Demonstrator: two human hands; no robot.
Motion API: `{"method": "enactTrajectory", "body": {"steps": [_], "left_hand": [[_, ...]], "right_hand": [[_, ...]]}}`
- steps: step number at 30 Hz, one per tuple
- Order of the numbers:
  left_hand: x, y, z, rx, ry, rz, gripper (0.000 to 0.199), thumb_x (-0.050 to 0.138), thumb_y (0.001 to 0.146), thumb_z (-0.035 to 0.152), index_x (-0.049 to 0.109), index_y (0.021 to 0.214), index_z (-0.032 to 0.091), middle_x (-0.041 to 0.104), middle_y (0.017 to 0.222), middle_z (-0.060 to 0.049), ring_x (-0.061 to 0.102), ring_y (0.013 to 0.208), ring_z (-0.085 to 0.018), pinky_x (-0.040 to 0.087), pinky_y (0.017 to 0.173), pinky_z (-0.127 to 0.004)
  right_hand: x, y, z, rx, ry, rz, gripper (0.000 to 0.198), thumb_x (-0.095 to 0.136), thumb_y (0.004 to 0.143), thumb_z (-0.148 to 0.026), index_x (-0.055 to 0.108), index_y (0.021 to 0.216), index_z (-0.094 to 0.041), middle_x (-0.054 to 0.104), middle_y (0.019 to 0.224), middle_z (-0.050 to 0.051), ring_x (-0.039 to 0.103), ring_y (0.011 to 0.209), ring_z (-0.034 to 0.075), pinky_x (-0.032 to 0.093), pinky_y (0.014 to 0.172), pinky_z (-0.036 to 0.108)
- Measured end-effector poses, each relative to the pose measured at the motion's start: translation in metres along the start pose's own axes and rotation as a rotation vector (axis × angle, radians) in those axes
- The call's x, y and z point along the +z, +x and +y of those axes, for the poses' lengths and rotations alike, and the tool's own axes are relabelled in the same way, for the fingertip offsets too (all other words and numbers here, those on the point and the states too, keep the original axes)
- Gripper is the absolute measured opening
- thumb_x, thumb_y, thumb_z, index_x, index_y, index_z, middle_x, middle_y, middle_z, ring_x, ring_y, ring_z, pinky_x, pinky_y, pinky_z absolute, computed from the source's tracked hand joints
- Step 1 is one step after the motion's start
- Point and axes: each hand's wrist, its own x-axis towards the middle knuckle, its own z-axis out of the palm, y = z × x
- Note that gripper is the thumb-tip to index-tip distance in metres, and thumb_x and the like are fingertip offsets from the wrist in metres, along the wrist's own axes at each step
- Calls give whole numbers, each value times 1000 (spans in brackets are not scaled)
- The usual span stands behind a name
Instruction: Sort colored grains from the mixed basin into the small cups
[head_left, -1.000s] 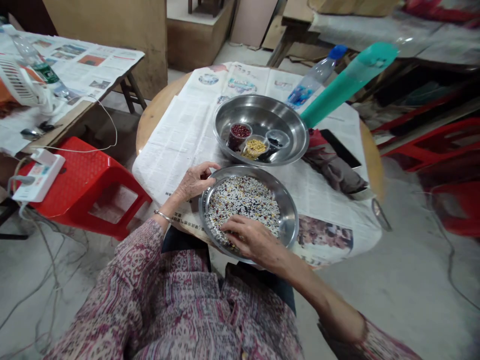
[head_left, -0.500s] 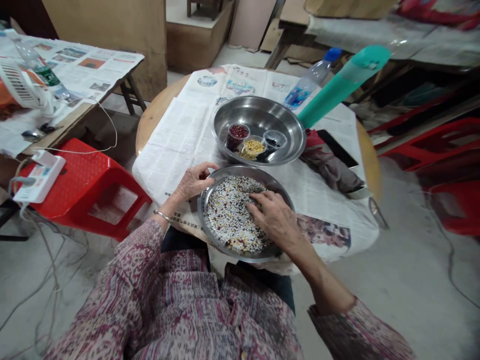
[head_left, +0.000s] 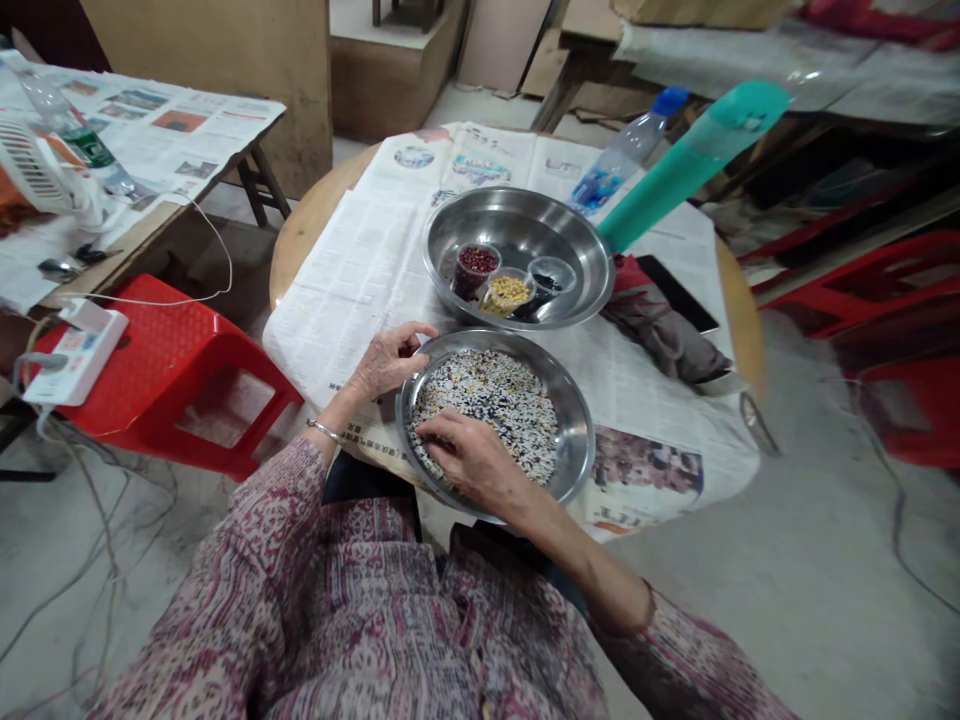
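The near metal bowl point(head_left: 577, 440) sits on the newspaper point(head_left: 360, 270) at the front edge of the round table point(head_left: 300, 235), full of mixed beans point(head_left: 502, 400). The left hand point(head_left: 386, 362) holds the bowl's left rim, thumb over the edge, while the right hand point(head_left: 472, 462) lies flat on the beans at the near left side, its grip loose with fingers spread and nothing pinched. Just behind, a second metal bowl point(head_left: 585, 250) holds three small cups point(head_left: 510, 285) of sorted beans.
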Motion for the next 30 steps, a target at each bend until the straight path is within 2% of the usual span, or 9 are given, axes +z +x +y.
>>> {"method": "enactTrajectory", "body": {"steps": [2, 4, 10, 13, 17, 21, 25, 30], "left_hand": [[0, 0, 1, -3, -7, 0, 32, 61, 75, 8, 68, 104, 21, 50, 65, 7, 44, 59, -9, 38, 59, -22], [0, 0, 1, -5, -15, 0, 33, 61, 75, 7, 68, 104, 21, 49, 65, 7, 44, 59, -9, 38, 59, -22], [0, 0, 3, -10, -44, -10, 33, 61, 74, 6, 68, 104, 21, 47, 65, 7, 43, 58, -9, 38, 60, -23], [-1, -1, 3, -15, -48, -13, 34, 62, 74, 7, 68, 104, 21, 48, 65, 7, 43, 58, -9, 38, 59, -23], [-1, -1, 1, -10, -38, -9, 33, 63, 75, 8, 68, 105, 21, 49, 65, 6, 44, 58, -9, 38, 58, -22], [0, 0, 0, 1, -27, -14, 31, 63, 76, 9, 68, 104, 22, 51, 66, 6, 44, 58, -9, 38, 57, -22], [0, 1, 0, 2, -30, -13, 32, 63, 75, 7, 68, 103, 21, 49, 65, 6, 44, 58, -9, 39, 59, -22], [0, 1, 1, 4, -11, -9, 32, 62, 76, 8, 68, 105, 21, 49, 64, 6, 45, 59, -9, 39, 60, -22]], "right_hand": [[0, 0, 1, -24, -45, -33, 22, 53, 91, -12, 71, 100, -22, 70, 96, 7, 65, 91, 19, 53, 85, 33], [-2, 2, 10, -34, -98, -11, 23, 51, 92, -13, 71, 102, -21, 69, 98, 8, 64, 95, 20, 53, 87, 36], [-28, 12, 49, 50, -306, 231, 26, 49, 94, -17, 71, 106, -23, 67, 108, 11, 57, 107, 27, 51, 95, 48], [-41, 15, 61, 115, -430, 292, 28, 52, 94, -24, 71, 114, -23, 65, 117, 12, 54, 113, 31, 48, 99, 53], [-48, 7, 69, 152, -457, 253, 28, 52, 94, -29, 71, 112, -21, 66, 116, 14, 55, 113, 32, 50, 97, 53], [-45, -17, 64, 119, -337, 182, 23, 52, 93, -25, 71, 105, -21, 67, 105, 11, 62, 102, 27, 54, 94, 47], [-38, -40, 39, 75, -205, 111, 19, 52, 95, -24, 69, 103, -22, 67, 103, 9, 65, 98, 23, 56, 90, 43], [-29, -49, 8, -84, -142, -54, 19, 54, 96, -23, 68, 111, -24, 67, 108, 8, 64, 102, 22, 57, 89, 42]]}}
